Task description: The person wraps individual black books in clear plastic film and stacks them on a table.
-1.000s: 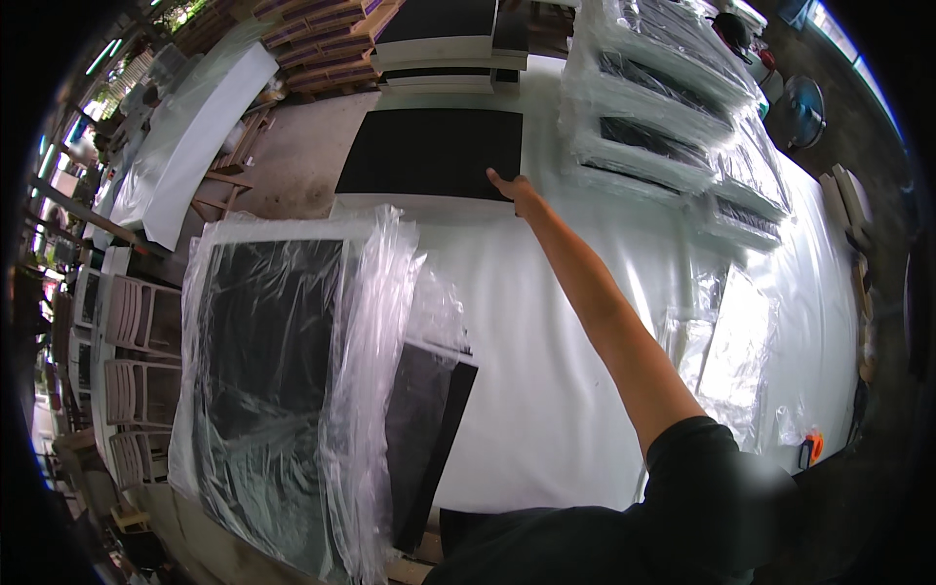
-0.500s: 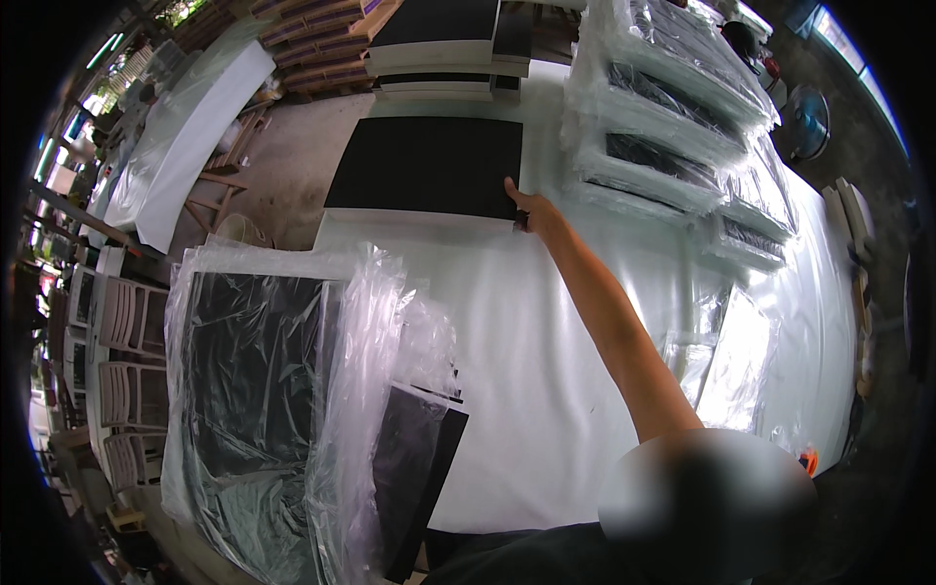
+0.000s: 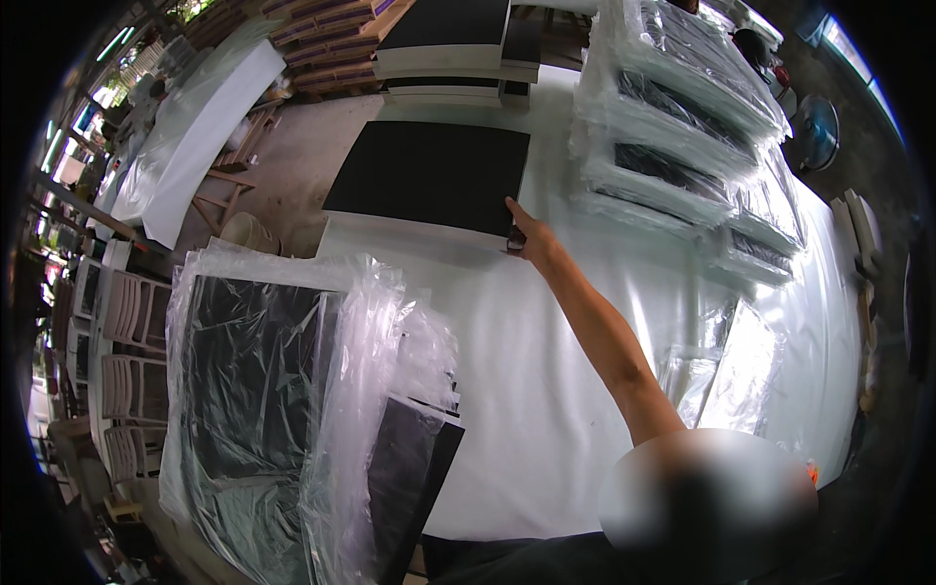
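Observation:
My right hand (image 3: 526, 232) grips the near right corner of a flat black-topped panel (image 3: 434, 175) with a white edge. The thumb lies on its top, and the other fingers go under the edge, mostly hidden. This panel lies at the far side of the white-covered table (image 3: 546, 409), its left end by the table's edge. Just beyond it are more black-topped panels with white edges (image 3: 444, 58), stacked up. My left hand is out of view.
Black panels in clear plastic wrap (image 3: 258, 380) lie at the near left. At the far right rises a stack of wrapped panels (image 3: 673, 146). Clear plastic sheets (image 3: 736, 366) rest on the table's right part. A bucket (image 3: 251, 234) stands on the floor at the left.
My right hand has moved a little nearer, and the near right corner of the black-topped panel has come with it. The panel now sits slightly turned.

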Demonstrator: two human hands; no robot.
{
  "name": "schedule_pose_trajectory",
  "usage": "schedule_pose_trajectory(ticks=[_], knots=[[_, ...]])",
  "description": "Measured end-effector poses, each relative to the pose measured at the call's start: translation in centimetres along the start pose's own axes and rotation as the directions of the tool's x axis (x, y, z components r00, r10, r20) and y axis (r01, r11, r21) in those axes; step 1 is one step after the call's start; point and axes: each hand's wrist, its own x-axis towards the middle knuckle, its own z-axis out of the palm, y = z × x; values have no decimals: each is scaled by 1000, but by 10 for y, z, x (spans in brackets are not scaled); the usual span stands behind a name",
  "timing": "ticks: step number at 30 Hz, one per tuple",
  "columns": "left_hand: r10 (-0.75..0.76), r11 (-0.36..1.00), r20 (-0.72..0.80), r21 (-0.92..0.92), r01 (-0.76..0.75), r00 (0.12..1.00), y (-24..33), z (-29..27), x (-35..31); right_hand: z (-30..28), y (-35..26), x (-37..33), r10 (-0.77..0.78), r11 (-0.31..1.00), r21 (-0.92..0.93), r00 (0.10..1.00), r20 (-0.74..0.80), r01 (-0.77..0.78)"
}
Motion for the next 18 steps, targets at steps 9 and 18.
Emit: schedule_pose_trajectory(ticks=[9,18], knots=[[-73,993,329,-62,98,942,-8,12,-32,17,8,-26,94,993,70,995,39,-97],[121,984,601,-175,-18,790,-27,30,-51,17,25,-53,109,994,2,991,78,-110]])
